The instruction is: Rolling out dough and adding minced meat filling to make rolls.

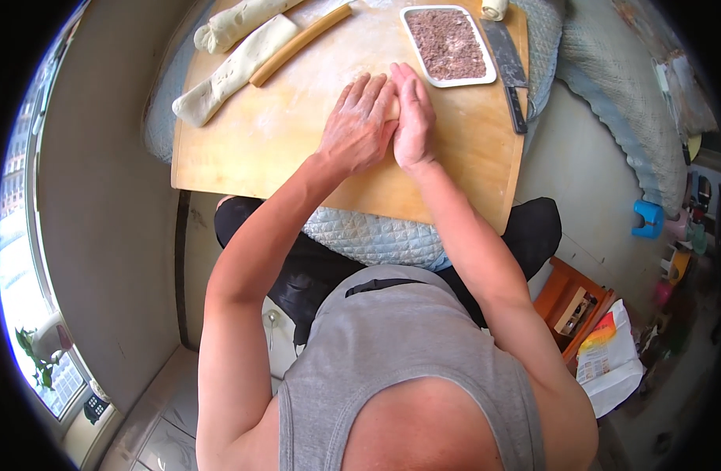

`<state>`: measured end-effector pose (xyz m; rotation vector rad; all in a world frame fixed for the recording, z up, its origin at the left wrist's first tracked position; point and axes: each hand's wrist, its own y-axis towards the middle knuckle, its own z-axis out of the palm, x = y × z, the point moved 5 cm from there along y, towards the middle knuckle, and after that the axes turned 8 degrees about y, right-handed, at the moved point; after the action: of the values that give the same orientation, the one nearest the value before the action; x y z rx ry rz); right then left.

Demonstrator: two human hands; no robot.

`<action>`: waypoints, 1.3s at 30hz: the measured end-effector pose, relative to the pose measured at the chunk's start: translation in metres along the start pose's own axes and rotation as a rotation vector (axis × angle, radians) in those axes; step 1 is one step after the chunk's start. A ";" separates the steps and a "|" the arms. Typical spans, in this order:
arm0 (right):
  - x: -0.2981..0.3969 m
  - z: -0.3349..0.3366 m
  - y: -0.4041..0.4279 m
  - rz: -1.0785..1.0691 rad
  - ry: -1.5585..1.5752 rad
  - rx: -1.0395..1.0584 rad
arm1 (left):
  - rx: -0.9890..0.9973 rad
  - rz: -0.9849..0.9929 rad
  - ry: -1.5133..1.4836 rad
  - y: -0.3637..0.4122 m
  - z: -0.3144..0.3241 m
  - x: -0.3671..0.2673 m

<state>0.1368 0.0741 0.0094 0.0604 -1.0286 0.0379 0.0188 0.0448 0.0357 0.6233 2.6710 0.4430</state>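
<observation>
A small piece of pale dough (393, 109) is cupped between my two hands over the wooden board. My left hand (360, 120) lies over its left side, fingers pointing away from me. Along its right side, my right hand (414, 115) stands on edge with the fingers together. Most of the dough is hidden by the hands. Flour dusts my fingers. Just beyond my right hand sits a white rectangular tray (490, 75) of crumbly purplish-brown filling (446, 44).
On the floured wooden board (242, 159) lie a wooden rolling pin (301, 44), a long flat dough strip (234, 73) and a thick dough roll (242, 23). A cleaver (506, 62) lies along the right edge, below another dough piece (493, 9). Quilted cloth (372, 238) hangs under the board.
</observation>
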 end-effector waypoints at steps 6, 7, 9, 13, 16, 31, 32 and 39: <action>0.029 -0.004 -0.032 -0.155 -0.301 -0.010 | 0.091 0.165 0.262 0.011 -0.019 -0.012; 0.029 -0.007 -0.040 -0.152 -0.260 -0.024 | 0.086 0.171 0.260 0.012 -0.017 -0.012; 0.031 -0.016 -0.053 -0.141 -0.209 -0.052 | 0.178 0.173 0.186 0.017 -0.007 -0.010; 0.027 -0.036 -0.061 -0.100 -0.199 -0.080 | 0.181 0.214 0.252 0.021 -0.004 -0.005; 0.021 -0.048 -0.069 -0.092 -0.172 -0.111 | 0.233 0.220 0.265 0.023 -0.005 -0.004; 0.029 -0.068 -0.080 -0.009 -0.242 -0.167 | 0.261 0.131 0.257 0.023 -0.003 -0.004; 0.030 -0.069 -0.078 -0.035 -0.224 -0.174 | 0.198 0.107 0.234 0.020 -0.007 -0.002; 0.031 -0.079 -0.083 0.003 -0.227 -0.218 | 0.316 0.123 0.295 0.023 0.003 0.002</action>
<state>0.2252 -0.0034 -0.0075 -0.1382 -1.2545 -0.0807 0.0268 0.0663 0.0407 0.8770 3.0265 0.1514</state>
